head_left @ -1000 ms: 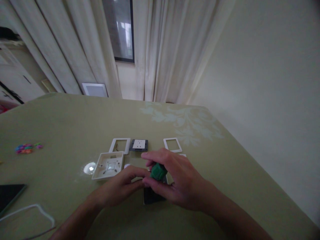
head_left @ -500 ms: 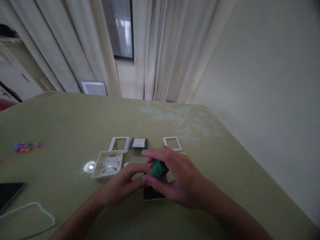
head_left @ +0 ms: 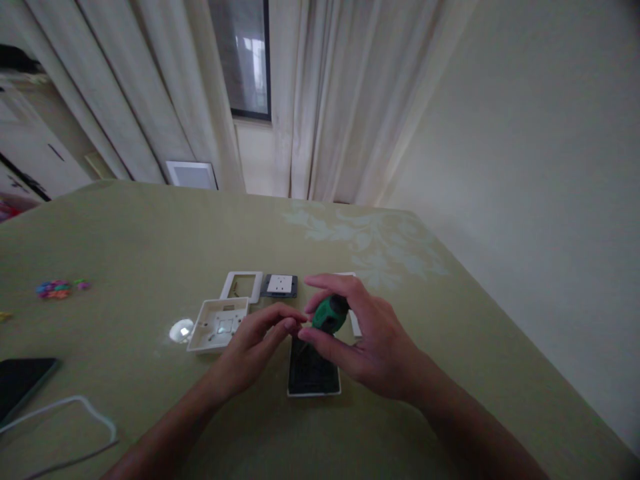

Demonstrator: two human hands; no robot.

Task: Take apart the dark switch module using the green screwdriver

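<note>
Screwdriver (head_left: pixel 330 315) with a green handle is gripped between the thumb and fingers of the right hand (head_left: pixel 373 337), over a black panel (head_left: pixel 314 377) with a white edge that is laid on the table (head_left: pixel 380 437). The left hand (head_left: pixel 256 340) is held just beside it, thumb and fingertips drawn close together; whether anything is pinched between them cannot be told. Beyond the left hand, a white box (head_left: pixel 206 346), a white frame (head_left: pixel 257 288) and a wall socket (head_left: pixel 280 285) are set out.
</note>
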